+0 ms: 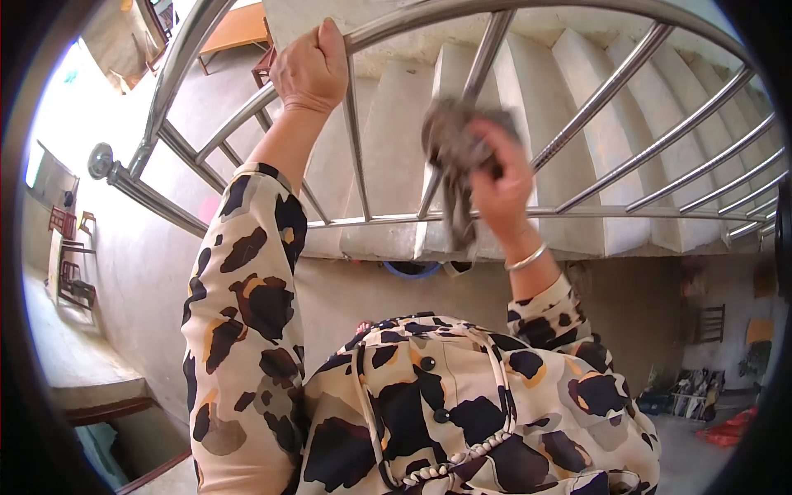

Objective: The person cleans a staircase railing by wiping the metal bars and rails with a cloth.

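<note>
My left hand (312, 70) is closed around the metal stair railing (429, 29), near where the top rail bends at the upper left. In my right hand (503, 177) is a crumpled grey-brown rag (462, 136), blurred by motion. The rag covers part of a slanting metal baluster (488, 58), with a loose end hanging below my fingers. Whether the cloth wraps fully round the bar, I cannot tell. A bracelet (526, 257) circles my right wrist.
Concrete stairs (536, 107) lie just beyond the bars. A rounded metal knob (101, 161) sticks out at the left end of the railing. Far below are a wooden table (235, 29), chairs (63, 221) and a blue basin (411, 269). Red material (726, 429) lies at lower right.
</note>
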`<state>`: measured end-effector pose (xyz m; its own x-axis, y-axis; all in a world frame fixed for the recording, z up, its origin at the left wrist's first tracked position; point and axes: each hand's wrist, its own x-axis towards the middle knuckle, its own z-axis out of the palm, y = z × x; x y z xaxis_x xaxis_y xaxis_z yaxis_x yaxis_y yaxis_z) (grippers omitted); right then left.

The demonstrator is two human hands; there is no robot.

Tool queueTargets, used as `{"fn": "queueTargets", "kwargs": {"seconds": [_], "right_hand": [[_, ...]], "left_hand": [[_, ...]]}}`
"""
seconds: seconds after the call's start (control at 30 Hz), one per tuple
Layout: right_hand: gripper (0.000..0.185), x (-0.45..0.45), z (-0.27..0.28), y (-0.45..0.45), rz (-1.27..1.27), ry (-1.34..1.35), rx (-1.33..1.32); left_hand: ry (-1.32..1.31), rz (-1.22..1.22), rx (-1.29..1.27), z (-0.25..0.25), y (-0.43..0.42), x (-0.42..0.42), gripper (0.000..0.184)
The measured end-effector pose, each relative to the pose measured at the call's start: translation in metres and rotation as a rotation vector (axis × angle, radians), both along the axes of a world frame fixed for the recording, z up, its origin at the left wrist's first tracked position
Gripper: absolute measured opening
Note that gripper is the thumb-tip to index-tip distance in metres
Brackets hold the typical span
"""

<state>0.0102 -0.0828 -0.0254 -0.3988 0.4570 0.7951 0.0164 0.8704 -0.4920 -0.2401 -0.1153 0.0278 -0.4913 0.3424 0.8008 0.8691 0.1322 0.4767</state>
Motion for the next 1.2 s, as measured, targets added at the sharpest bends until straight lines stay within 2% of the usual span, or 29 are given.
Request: {"fn": "queueTargets", "kwargs": {"seconds": [0.07,0.13,0.23,0.3,0.37,0.4,0.47,0.5,0.53,0.57,0.6,0.63,0.67,0.73,0.8,0.83,0.9,1.0,1.07,1.13,1.2], "right_hand": [[0.041,-0.005,0.028,0.008,-0.138,0.158,0.111],[0.044,-0.014,0.01,0.02,-0.111,0.165,0.038],[0.056,-0.02,-0.073,0.024,-0.181,0.065,-0.151],[0.054,-0.022,-0.144,0.016,-0.069,0.063,-0.446],[0.048,-0.02,-0.186,-0.009,-0.221,-0.171,-0.709],[0.048,-0.02,-0.208,-0.013,-0.22,-0.166,-0.712],[0.034,-0.022,-0.239,-0.019,-0.166,-0.151,-1.202],[0.034,-0.028,-0.236,-0.02,-0.163,-0.148,-1.204],[0.029,-0.036,-0.223,-0.021,-0.042,0.096,-1.629],[0.023,-0.043,-0.209,-0.022,0.092,0.363,-2.039],[0.017,-0.054,-0.196,-0.025,0.203,0.46,-2.21],[0.02,-0.063,-0.189,-0.027,0.357,0.478,-2.238],[0.025,-0.076,-0.145,-0.039,0.499,0.443,-2.098],[0.037,-0.098,-0.055,-0.052,0.497,0.422,-1.581],[0.043,-0.113,-0.014,-0.043,0.548,0.472,-1.133],[0.044,-0.124,-0.013,-0.034,0.48,0.46,-0.912],[0.041,-0.139,-0.032,-0.02,0.108,0.237,-0.316],[0.039,-0.146,-0.099,-0.015,0.045,0.227,-0.467],[0.037,-0.146,-0.15,-0.023,0.133,0.255,-0.855],[0.034,-0.136,-0.201,-0.035,0.004,-0.002,-1.087],[0.036,-0.135,-0.256,-0.042,-0.033,-0.067,-1.246]], "left_hand": [[-0.012,-0.009,-0.016,0.0,0.0,0.001,0.046],[-0.024,-0.006,-0.021,0.003,-0.004,0.0,0.046],[-0.041,-0.047,-0.065,0.007,-0.007,0.002,0.046],[-0.014,-0.059,-0.04,0.004,-0.005,-0.001,0.046],[0.002,-0.136,-0.119,0.002,-0.005,-0.02,0.046],[0.023,-0.216,-0.185,0.004,-0.003,-0.03,0.046],[0.046,-0.296,-0.253,0.007,-0.003,-0.035,0.047],[-0.055,-0.415,-0.295,0.011,-0.005,-0.034,0.047],[-0.157,-0.531,-0.332,0.015,-0.008,-0.033,0.047],[-0.157,-0.527,-0.334,0.019,-0.01,-0.033,0.047],[-0.197,-0.57,-0.363,0.022,-0.012,-0.032,0.05],[-0.237,-0.614,-0.39,0.024,-0.013,-0.031,0.052],[-0.237,-0.612,-0.391,0.025,-0.013,-0.031,0.052],[-0.234,-0.546,-0.382,0.024,-0.015,-0.03,0.058],[-0.237,-0.55,-0.378,0.024,-0.016,-0.028,0.06],[-0.236,-0.553,-0.363,0.025,-0.016,-0.027,0.061],[-0.225,-0.519,-0.351,0.023,-0.016,-0.026,0.061],[-0.215,-0.485,-0.335,0.024,-0.016,-0.023,0.061],[-0.214,-0.476,-0.343,0.023,-0.016,-0.024,0.06],[-0.192,-0.479,-0.336,0.021,-0.016,-0.024,0.059],[-0.162,-0.481,-0.318,0.02,-0.014,-0.026,0.059]]}}
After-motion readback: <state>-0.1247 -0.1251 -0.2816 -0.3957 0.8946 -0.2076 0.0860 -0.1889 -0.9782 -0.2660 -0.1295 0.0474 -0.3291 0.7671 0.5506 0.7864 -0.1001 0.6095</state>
